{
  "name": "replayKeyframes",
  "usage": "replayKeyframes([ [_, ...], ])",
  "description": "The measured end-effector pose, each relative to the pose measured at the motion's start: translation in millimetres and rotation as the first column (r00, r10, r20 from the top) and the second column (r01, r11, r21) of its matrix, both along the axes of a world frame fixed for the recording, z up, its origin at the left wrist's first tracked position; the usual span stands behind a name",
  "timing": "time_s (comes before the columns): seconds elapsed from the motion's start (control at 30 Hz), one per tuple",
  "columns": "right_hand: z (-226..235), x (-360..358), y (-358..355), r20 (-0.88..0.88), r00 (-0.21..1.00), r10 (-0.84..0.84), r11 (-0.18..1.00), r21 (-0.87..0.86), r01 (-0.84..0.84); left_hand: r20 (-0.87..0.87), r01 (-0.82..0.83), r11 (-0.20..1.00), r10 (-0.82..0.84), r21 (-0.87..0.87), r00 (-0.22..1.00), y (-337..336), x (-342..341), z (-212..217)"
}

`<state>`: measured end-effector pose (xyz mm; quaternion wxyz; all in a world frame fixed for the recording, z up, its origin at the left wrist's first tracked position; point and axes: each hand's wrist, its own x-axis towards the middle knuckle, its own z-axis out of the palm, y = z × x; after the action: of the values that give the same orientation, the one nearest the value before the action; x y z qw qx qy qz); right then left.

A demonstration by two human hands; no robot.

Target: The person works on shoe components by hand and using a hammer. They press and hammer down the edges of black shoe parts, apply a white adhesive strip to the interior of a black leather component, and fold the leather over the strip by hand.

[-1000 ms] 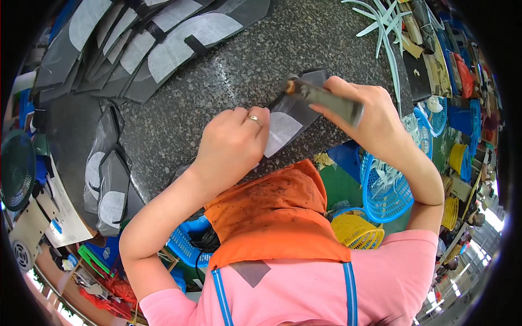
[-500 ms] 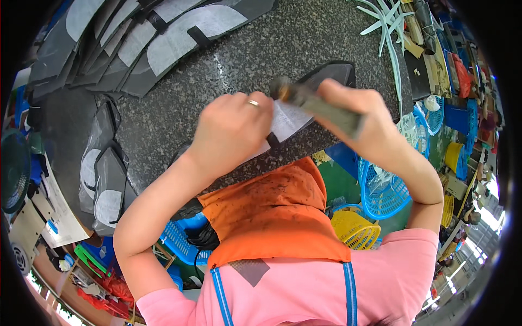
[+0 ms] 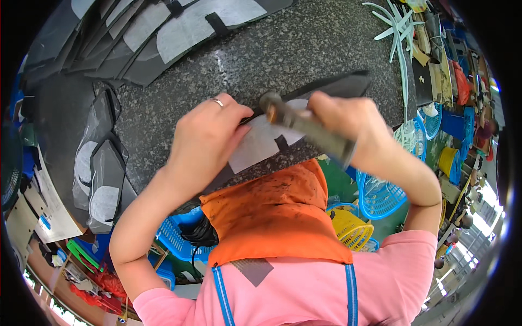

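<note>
My left hand (image 3: 204, 138) pinches the far edge of a dark grey sheet piece (image 3: 345, 86) between thumb and fingers. A pale white patch (image 3: 255, 146) and a short black strap (image 3: 281, 143) show on that piece, which lies at the near edge of the stone slab. In my right hand (image 3: 359, 127) is a hammer (image 3: 315, 130), slightly blurred, gripped by its handle. Its rounded head hangs over the far edge of the piece, just right of my left fingers. Whether the head touches the piece I cannot tell.
Similar grey pieces with white patches (image 3: 187, 32) are stacked at the far left of the speckled stone slab (image 3: 244, 65). More pieces (image 3: 106, 190) lie at the left. Pale green strips (image 3: 402, 60) hang by the right edge. Blue baskets (image 3: 383, 198) and a yellow basket (image 3: 350, 231) stand below.
My left hand has moved left and down along the piece, uncovering more of the white patch. The hammer has shifted a little left and lower with my right hand.
</note>
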<state>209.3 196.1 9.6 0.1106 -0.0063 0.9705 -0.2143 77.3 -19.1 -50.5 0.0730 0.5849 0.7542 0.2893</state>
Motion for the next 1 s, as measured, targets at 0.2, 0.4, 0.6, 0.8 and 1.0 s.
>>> replayKeyframes([
  [0.2,6,-13,-14,0.058,0.996,0.064,0.998,-0.03,-0.062,0.155,-0.086,0.996,0.081,0.026,0.985,-17,7,0],
  [0.4,11,-21,-30,0.013,0.993,0.115,0.993,-0.011,-0.115,-0.025,-0.051,0.997,0.052,0.06,0.998,-33,5,-4],
  [0.6,5,-22,-49,0.02,0.977,0.213,0.973,0.092,-0.214,-0.044,-0.066,0.996,0.068,0.057,0.997,-51,6,0],
  [0.8,3,-23,-62,-0.043,0.969,0.244,0.967,0.081,-0.24,-0.176,-0.048,0.996,0.06,0.072,0.983,-67,10,-1],
  [1.0,-6,-31,-68,-0.128,0.968,0.215,0.975,-0.033,-0.22,-0.097,-0.098,0.993,0.104,0.071,0.99,-85,11,-1],
])
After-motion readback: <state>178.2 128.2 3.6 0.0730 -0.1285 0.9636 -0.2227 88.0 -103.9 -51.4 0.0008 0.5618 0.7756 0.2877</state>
